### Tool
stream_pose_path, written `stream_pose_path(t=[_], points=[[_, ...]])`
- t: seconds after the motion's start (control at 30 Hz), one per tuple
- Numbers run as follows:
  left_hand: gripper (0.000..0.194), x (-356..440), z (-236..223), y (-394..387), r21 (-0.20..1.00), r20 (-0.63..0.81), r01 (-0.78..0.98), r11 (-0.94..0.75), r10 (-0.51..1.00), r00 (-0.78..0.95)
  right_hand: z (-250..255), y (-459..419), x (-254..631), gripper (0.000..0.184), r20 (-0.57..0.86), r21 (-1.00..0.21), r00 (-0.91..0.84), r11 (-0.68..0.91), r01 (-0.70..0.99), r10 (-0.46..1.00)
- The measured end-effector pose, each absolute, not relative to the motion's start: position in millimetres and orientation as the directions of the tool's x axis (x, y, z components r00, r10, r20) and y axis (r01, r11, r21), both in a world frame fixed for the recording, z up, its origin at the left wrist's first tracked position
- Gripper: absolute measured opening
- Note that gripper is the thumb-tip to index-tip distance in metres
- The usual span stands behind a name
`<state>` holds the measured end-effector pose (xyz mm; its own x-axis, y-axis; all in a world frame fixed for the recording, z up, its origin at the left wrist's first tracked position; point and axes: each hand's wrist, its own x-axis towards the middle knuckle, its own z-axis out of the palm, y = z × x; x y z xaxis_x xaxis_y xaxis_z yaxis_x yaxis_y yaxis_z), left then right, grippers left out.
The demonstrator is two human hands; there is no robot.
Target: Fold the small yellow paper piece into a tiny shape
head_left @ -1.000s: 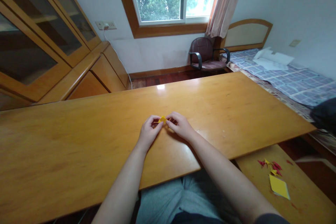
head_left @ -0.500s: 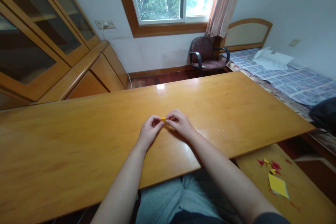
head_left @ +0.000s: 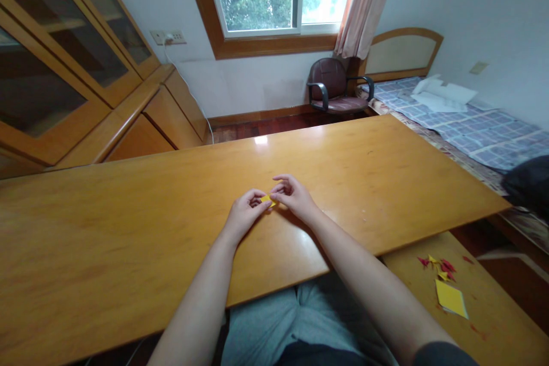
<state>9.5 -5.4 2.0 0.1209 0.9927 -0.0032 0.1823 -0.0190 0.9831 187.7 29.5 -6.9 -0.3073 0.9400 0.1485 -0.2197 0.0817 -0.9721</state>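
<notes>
A small folded piece of yellow paper [head_left: 268, 201] is between my two hands, just above the wooden table [head_left: 141, 229]. My left hand [head_left: 246, 210] pinches its left side between thumb and fingers. On the other side, the thumb of my right hand [head_left: 295, 197] presses on the paper's right end, with the index finger lifted and bent above it. My fingers cover part of the paper, so its full shape is hidden.
On a lower wooden surface at the right lie a stack of yellow paper squares [head_left: 452, 299] and several small red and yellow folded paper pieces [head_left: 446, 266]. Beyond the table stand a maroon armchair [head_left: 328, 77], a bed [head_left: 484, 131] and a glass-door cabinet [head_left: 98, 106].
The yellow paper has turned so that more of its flat face shows, where before only a narrow strip was visible. My right index finger has risen away from it.
</notes>
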Motion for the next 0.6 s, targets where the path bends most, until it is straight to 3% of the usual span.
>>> stream_pose_path(t=[0.23, 0.37, 0.6], points=[[0.034, 10.4, 9.3, -5.2, 0.989, -0.054, 0.14, 0.036, 0.991, 0.122, -5.3, 29.6, 187.2, 0.053, 0.144, -0.971, -0.264, 0.085, -0.223, 0.954], [0.038, 11.6, 11.2, -3.8, 0.998, -0.058, 0.037, 0.056, 0.997, 0.055, -4.1, 28.7, 189.0, 0.043, 0.135, -0.983, -0.309, 0.088, -0.16, 0.941], [0.03, 10.4, 7.9, -2.2, 0.993, -0.007, 0.115, 0.002, 0.999, 0.042, -4.5, 28.2, 190.2, 0.029, 0.137, -0.987, -0.318, 0.102, -0.123, 0.938]])
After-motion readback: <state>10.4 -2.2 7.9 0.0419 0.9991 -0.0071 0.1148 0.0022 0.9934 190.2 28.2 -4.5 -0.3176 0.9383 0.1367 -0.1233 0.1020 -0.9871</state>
